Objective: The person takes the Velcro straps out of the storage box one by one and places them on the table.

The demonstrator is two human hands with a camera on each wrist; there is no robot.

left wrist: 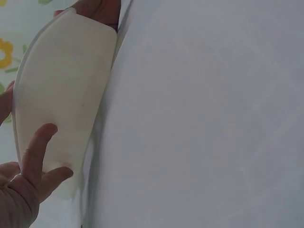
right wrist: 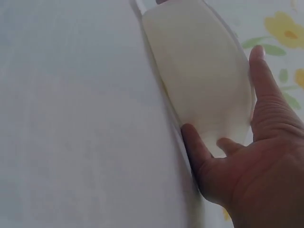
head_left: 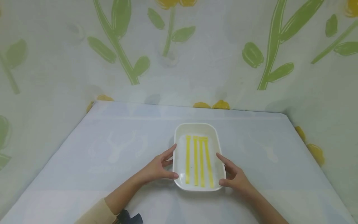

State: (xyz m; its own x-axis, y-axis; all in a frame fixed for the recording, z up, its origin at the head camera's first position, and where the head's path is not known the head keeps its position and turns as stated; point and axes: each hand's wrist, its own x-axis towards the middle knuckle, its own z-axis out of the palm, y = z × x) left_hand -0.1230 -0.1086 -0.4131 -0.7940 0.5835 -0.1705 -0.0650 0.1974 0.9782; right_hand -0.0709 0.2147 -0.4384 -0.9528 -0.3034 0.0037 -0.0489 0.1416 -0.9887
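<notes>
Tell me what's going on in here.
A person's left grip and right grip hold a white tray from its two long sides. Four yellow strips lie lengthwise on the floor of it. The tray is at the middle of a pale table; whether it rests there or is slightly raised, I can't tell.

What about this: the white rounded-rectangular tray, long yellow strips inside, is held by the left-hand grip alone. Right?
Wrong on "alone": the right-hand grip holds the white rounded-rectangular tray too, fingers and thumb at its right edge; the head view shows it. The rest stands: left-hand grip on it, long yellow strips inside.
</notes>
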